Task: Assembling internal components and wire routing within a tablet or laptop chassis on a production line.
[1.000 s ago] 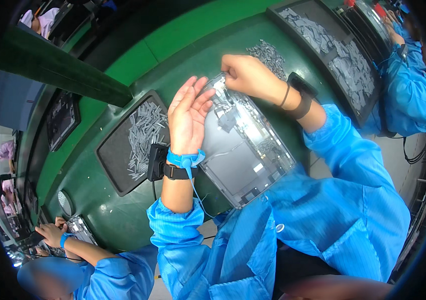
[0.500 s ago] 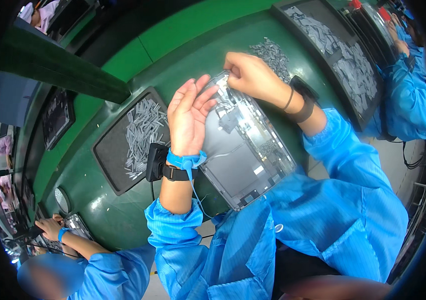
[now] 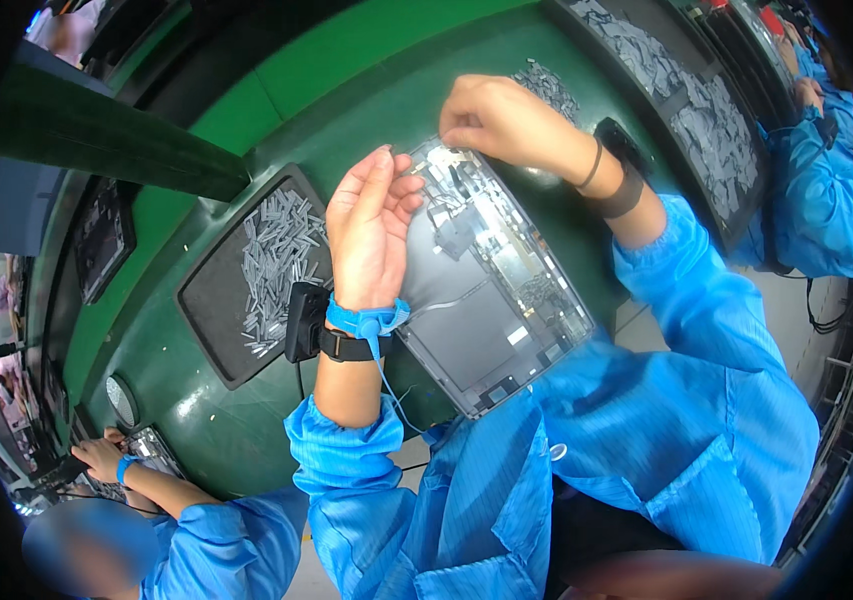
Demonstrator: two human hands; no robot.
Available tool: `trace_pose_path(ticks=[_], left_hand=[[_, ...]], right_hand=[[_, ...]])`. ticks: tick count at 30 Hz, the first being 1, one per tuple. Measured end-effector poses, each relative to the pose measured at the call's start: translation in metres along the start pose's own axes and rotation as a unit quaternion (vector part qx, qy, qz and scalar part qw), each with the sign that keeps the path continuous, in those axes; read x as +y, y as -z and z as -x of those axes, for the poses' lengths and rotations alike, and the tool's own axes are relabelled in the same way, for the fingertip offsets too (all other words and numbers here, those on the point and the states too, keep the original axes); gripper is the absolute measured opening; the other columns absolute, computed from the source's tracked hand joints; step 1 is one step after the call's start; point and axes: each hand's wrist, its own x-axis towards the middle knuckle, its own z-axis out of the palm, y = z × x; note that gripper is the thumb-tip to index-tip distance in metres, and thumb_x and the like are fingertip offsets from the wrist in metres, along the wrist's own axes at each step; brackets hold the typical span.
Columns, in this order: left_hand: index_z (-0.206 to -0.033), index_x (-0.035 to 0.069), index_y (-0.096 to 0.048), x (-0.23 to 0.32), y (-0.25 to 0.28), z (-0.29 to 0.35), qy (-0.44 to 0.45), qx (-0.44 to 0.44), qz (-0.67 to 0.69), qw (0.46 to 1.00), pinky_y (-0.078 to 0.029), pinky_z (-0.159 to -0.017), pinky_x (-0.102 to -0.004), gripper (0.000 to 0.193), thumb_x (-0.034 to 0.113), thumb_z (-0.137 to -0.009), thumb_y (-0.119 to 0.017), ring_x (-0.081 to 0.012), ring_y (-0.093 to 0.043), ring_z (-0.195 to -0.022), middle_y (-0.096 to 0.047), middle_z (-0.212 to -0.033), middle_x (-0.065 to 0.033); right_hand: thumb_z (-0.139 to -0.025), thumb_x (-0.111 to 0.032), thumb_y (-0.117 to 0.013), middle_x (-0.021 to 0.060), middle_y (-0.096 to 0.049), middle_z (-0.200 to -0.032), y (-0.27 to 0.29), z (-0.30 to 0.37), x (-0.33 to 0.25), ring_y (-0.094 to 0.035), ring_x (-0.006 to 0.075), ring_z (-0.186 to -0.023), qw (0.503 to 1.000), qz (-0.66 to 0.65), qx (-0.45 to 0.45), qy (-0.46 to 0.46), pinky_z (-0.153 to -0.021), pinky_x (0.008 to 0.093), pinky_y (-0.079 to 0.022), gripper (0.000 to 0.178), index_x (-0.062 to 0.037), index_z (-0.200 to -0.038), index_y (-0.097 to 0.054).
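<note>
An opened flat tablet-like device [image 3: 461,320], with a silver-grey shell and bare circuit parts down its right side, lies tilted in front of me, its lower edge near my body. My left hand [image 3: 369,225] is at its upper left edge, palm turned up, fingers loosely bent and apart, with nothing plainly in them. Over the device's top edge, my right hand [image 3: 501,120] is closed in a pinch. Its fingertips hide whatever they may hold. A blue wrist strap [image 3: 366,318] with a cord circles my left wrist, above a black band with a small box.
Left of the device stands a dark tray [image 3: 214,300] of small grey strips [image 3: 281,265]. Beyond my right hand lies a pile of small grey pieces [image 3: 549,88]. A large black tray [image 3: 636,95] of grey pieces [image 3: 711,150] sits at right. Co-workers' hands [image 3: 101,458] are at lower left and far right.
My right hand has moved up and slightly left, off the device's upper face to its top edge. My left hand's fingers have curled in a little. The device stays nearly in place.
</note>
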Motion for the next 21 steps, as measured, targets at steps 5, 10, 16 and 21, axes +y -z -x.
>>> trace_pose_path(ticks=[5,10,16,21], left_hand=[[-0.112,0.000,-0.057,0.001,-0.003,0.002,-0.004,-0.002,-0.010,1.000,-0.052,-0.069,-0.0258,0.025,0.015,-0.093,-0.062,-0.0134,-0.063,-0.078,-0.065,-0.097,-0.0088],[-0.109,-0.002,-0.060,-0.001,-0.009,0.005,-0.013,0.023,-0.057,0.998,-0.050,-0.067,-0.0236,0.024,0.015,-0.092,-0.064,-0.0123,-0.062,-0.076,-0.066,-0.096,-0.0087],[-0.101,0.003,-0.063,-0.003,-0.013,0.010,0.021,0.002,-0.007,1.000,-0.047,-0.063,-0.0230,0.018,0.019,-0.093,-0.063,-0.0107,-0.059,-0.071,-0.065,-0.089,-0.0049],[-0.097,0.007,-0.063,-0.002,-0.027,0.018,0.045,-0.024,0.037,0.998,-0.046,-0.063,-0.0223,0.015,0.021,-0.094,-0.061,-0.0096,-0.058,-0.070,-0.065,-0.088,-0.0022]], right_hand=[[-0.076,-0.014,-0.069,0.0080,-0.057,-0.081,0.001,0.004,-0.011,-0.058,0.0269,-0.084,0.999,0.034,0.018,-0.033,-0.074,0.0362,-0.047,0.011,-0.0050,-0.081,-0.065],[-0.077,-0.008,-0.070,0.0062,-0.059,-0.083,-0.010,0.010,-0.004,-0.059,0.0230,-0.079,0.985,0.059,0.153,0.054,-0.070,0.0332,-0.047,0.009,-0.0052,-0.084,-0.066],[-0.085,-0.011,-0.067,0.0039,-0.062,-0.082,-0.007,0.017,-0.033,-0.055,0.0101,-0.063,0.961,-0.230,0.151,0.025,-0.056,0.0253,-0.044,0.011,-0.0032,-0.092,-0.070],[-0.088,-0.014,-0.066,0.0021,-0.066,-0.082,-0.019,0.018,-0.032,-0.056,0.0045,-0.068,0.869,-0.475,0.126,-0.060,-0.057,0.0213,-0.044,0.017,-0.0001,-0.098,-0.069]])
